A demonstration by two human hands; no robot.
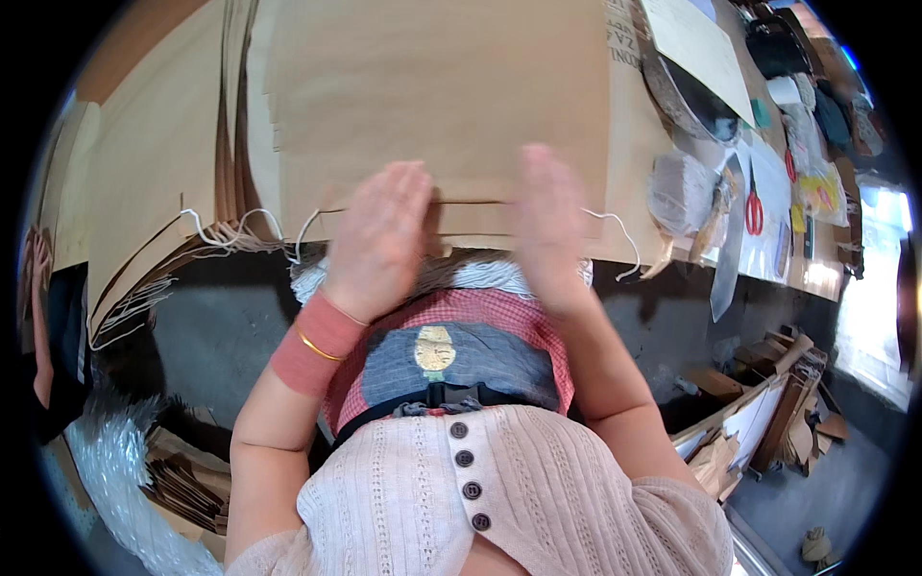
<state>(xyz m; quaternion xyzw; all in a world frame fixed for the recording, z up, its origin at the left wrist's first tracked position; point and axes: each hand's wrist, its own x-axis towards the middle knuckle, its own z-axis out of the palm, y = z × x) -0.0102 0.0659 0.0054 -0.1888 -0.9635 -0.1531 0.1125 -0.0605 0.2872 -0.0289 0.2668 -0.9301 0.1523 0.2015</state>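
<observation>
head view: left hand and right hand press flat, fingers open, gripping nothing, on a brown paper bag at the table's near edge. the bag could slide off if pushed unevenly. more bags crowd the left; scissors lie well apart.

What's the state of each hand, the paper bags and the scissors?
left hand: open, flat on top paper bag
right hand: open, flat on same bag
top paper bag: flat, on stack
bag stack: fanned, cord handles hanging off the edge
red scissors: lying on table, untouched
</observation>
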